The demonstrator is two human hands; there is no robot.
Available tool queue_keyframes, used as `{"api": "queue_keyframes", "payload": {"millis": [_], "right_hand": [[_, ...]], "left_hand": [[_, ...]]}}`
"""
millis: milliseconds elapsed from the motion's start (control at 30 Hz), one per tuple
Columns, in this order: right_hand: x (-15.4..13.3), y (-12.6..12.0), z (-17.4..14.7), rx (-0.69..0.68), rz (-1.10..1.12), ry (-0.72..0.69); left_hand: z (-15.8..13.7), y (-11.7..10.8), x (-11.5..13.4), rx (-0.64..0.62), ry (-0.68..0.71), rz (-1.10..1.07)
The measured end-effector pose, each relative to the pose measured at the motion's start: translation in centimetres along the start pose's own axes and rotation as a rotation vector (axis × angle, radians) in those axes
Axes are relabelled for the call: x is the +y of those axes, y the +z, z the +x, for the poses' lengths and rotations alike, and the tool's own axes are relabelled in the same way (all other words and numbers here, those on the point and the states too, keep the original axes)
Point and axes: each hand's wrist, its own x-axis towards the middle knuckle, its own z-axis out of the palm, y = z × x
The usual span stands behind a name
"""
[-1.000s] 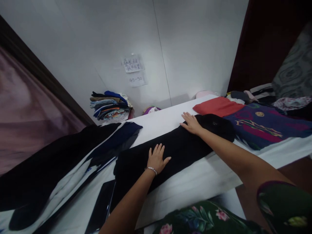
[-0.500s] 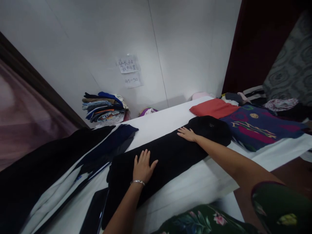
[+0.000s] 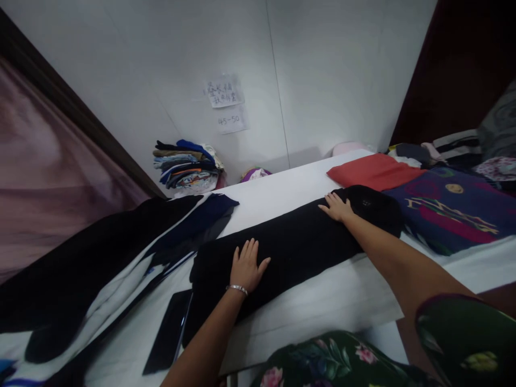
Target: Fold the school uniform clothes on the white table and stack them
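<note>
A black garment [image 3: 294, 242], folded into a long strip, lies across the white table [image 3: 278, 188]. My left hand [image 3: 247, 266], with a bracelet at the wrist, rests flat on its left part, fingers spread. Toward the garment's right end my right hand [image 3: 337, 207] presses flat, fingers out and open. A small mark shows on the black cloth just right of that hand. A dark phone or tablet [image 3: 167, 333] lies beside the garment's left end.
Dark and white clothes [image 3: 121, 258] spread over the left side. A red cloth [image 3: 374, 172] and a patterned navy garment [image 3: 451, 209] lie to the right. A stack of folded clothes [image 3: 187, 166] stands by the wall, under paper notes [image 3: 228, 102].
My right hand has slid a little to the right along the black garment. My left hand stays flat in about the same place on it. The whole view has shifted slightly.
</note>
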Motion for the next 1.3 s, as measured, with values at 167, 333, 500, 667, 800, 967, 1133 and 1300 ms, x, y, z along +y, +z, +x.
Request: {"api": "queue_keyframes", "payload": {"millis": [167, 333, 500, 667, 800, 967, 1133, 1300], "right_hand": [[-0.2, -1.5, 0.1, -0.043, 0.009, 0.002], [-2.4, -3.7, -0.5, 0.122, 0.016, -0.131], [-5.9, -0.6, -3.5, 0.051, 0.122, -0.398], [-5.9, 2.8, -4.6, 0.029, 0.136, -0.370], [-5.5, 2.8, -4.1, 0.034, 0.148, -0.372], [-5.4, 2.9, -3.9, 0.064, 0.171, -0.368], [-5.3, 3.1, -3.9, 0.067, 0.177, -0.371], [-5.5, 2.8, -4.0, 0.078, 0.162, -0.378]], "left_hand": [[0.0, -0.5, 0.6, -0.031, -0.029, -0.011], [-0.3, -0.9, 1.1, -0.037, -0.041, -0.063], [-0.5, -0.8, 1.3, -0.060, -0.058, -0.114], [-0.7, -0.7, 1.2, -0.033, -0.049, -0.146], [-1.6, -1.1, 0.5, 0.014, -0.050, -0.157], [-4.5, -1.9, -1.7, 0.061, -0.267, -0.111], [-6.5, -2.6, -4.3, 0.129, -0.564, -0.175], [-4.5, -3.5, -4.4, 0.107, -0.671, -0.314]]}}
